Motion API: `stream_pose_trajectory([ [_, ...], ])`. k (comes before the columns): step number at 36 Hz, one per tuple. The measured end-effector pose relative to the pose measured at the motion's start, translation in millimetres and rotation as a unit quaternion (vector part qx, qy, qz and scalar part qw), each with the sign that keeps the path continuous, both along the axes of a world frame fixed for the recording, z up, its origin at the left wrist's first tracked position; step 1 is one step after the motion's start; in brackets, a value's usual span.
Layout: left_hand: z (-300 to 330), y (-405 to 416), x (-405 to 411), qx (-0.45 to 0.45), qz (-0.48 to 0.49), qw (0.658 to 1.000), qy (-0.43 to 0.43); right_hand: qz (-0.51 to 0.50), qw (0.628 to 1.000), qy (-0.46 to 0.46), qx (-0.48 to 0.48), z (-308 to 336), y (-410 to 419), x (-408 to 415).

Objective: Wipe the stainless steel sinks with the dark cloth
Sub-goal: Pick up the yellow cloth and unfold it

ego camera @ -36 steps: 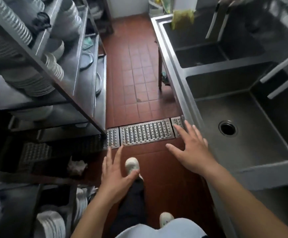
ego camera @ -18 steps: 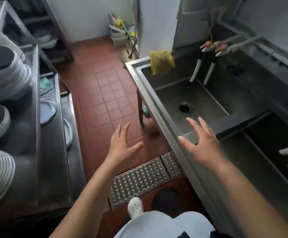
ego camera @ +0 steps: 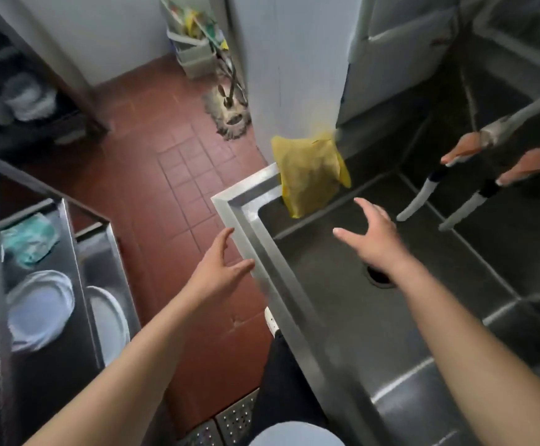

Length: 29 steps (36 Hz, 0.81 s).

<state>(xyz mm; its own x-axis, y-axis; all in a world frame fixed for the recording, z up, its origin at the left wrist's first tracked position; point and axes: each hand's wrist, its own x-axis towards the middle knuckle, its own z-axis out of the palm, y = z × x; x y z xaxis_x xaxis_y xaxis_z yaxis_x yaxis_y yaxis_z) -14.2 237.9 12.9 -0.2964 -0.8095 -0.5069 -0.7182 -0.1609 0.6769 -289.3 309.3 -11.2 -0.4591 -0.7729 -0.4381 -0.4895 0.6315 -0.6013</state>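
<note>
Inside, sink (ego camera: 342,304) with drain (ego camera: 379,276), yellow cloth (ego camera: 309,175) over rim.

mop (ego camera: 231,115) on floor; plates (ego camera: 40,310) shelved.

Two bare hands reach in from below: the left hand (ego camera: 218,273) at centre, the right hand (ego camera: 370,238) right of centre. One steel sink basin (ego camera: 342,304) fills the lower right, with one drain (ego camera: 379,276). One yellow cloth (ego camera: 309,175) hangs at its far corner. Two taps (ego camera: 423,196) show at right. One mop head (ego camera: 230,114) lies at upper centre. Two white plates (ego camera: 38,312) sit on the shelf at left, with one green cloth (ego camera: 28,241) above them.
</note>
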Motion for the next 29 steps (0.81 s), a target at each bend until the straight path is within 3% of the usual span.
stream_pose_trajectory([
  [4,-12,-75,-50,0.028,0.034,0.998,0.036,-0.008,1.000,0.020,-0.004,-5,-113,-37],
  [8,-27,-115,-96,0.057,0.084,0.991,0.087,-0.027,0.996,0.066,0.054,-18,-178,-54],
  [17,-65,-149,-166,0.142,0.219,0.957,0.131,-0.068,0.993,0.065,0.071,-40,-213,-48],
  [21,-72,-158,-178,0.162,0.245,0.948,0.124,-0.159,0.985,-0.008,0.062,-55,-221,-51],
  [26,-68,-167,-181,0.218,0.259,0.935,0.107,-0.192,0.975,-0.075,0.078,-62,-219,-33],
  [29,-64,-172,-180,0.206,0.260,0.938,0.098,-0.228,0.963,-0.137,0.045,-74,-217,-30],
])
